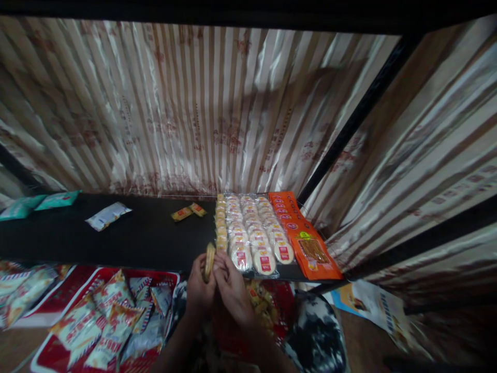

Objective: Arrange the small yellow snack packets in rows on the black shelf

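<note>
My left hand (201, 284) is closed around a few small yellow snack packets (209, 261), held on edge at the front of the black shelf (147, 243). Right beside it, my right hand (233, 290) has its fingers bent together; what they pinch, if anything, is hidden. Just beyond both hands runs a row of small yellow packets (221, 223). Next to that row lie overlapping rows of round, clear-wrapped crackers (258, 238) with red labels. Orange snack bags (310, 243) overlap at the right end. Two small brown-yellow packets (189, 211) lie farther back on the shelf.
A white packet (108, 215) and teal packets (42, 203) lie on the shelf's left. Below stand a red basket of snack bags (173, 295) and a red container with yellow packets (285, 305). A black metal post (361, 114) rises at right before striped curtains (233, 103).
</note>
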{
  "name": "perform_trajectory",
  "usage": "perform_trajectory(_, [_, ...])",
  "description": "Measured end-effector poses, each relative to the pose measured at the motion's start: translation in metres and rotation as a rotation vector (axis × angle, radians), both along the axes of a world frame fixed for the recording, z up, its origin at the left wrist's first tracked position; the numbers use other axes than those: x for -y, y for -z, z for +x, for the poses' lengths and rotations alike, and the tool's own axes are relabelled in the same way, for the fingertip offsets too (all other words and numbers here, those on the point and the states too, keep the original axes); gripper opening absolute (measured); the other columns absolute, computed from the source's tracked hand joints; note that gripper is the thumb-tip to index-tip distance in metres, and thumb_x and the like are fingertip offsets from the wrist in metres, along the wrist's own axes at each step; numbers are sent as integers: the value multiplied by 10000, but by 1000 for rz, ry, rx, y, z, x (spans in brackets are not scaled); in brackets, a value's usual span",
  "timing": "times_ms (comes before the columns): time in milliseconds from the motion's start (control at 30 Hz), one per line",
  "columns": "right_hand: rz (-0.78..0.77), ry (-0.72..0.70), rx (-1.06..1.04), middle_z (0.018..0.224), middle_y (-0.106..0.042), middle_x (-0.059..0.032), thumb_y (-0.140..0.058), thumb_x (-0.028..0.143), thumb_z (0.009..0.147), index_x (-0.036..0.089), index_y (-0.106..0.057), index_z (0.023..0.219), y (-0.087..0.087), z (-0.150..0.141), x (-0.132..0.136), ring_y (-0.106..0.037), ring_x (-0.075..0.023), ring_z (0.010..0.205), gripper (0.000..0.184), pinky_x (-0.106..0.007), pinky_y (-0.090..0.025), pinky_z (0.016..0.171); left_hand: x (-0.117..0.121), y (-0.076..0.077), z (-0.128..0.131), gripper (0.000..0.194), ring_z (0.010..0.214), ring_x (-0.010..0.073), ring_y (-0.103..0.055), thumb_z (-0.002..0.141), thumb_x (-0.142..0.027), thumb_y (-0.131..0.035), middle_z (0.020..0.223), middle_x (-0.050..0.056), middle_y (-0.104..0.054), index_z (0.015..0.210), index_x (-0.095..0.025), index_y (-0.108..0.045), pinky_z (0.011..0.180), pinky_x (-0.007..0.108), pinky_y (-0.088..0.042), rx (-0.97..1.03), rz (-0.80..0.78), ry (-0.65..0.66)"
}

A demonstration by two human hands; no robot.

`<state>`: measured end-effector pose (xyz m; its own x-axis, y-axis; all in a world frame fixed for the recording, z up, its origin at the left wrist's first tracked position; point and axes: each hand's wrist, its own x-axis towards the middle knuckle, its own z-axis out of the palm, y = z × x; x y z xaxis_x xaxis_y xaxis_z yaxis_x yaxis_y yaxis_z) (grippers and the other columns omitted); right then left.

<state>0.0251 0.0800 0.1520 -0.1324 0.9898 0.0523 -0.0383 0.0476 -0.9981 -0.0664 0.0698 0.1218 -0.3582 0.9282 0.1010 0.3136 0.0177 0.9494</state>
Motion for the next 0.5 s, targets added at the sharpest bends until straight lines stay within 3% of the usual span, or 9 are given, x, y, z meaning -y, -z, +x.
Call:
perform_trajectory(233, [103,-24,275,1294,-531,-111,-519,288,793,164,-555,1216,11,-29,-11,-470,-228,1217,442,-389,-348,1048,-33,12,-28,396,1000,247,-571,720,-345,-497,1046,122,-595,1055,-142,-558,902,402,-446,-28,-11,-171])
perform_trajectory(367, [63,-90,372,1327,-486,-157,-506,246,787,98,-537,1239,16,-43,-22,-426,-256,1253,477,-408,-313,1064,-44,21,-39,415,976,231,-584,748,-347,-464,1044,123,-618,1093,-127,-537,891,386,-453,19,-45,-133])
perform_trajectory(500, [-8,-112,410,1317,-507,-115,-515,235,782,145,-567,1210,18,-52,-36,-422,-254,1256,440,-406,-305,1067,-52,19,-44,377,935,233,-585,745,-293,-482,969,99,-657,1089,-160,-563,873,398,-450,-110,-146,-144])
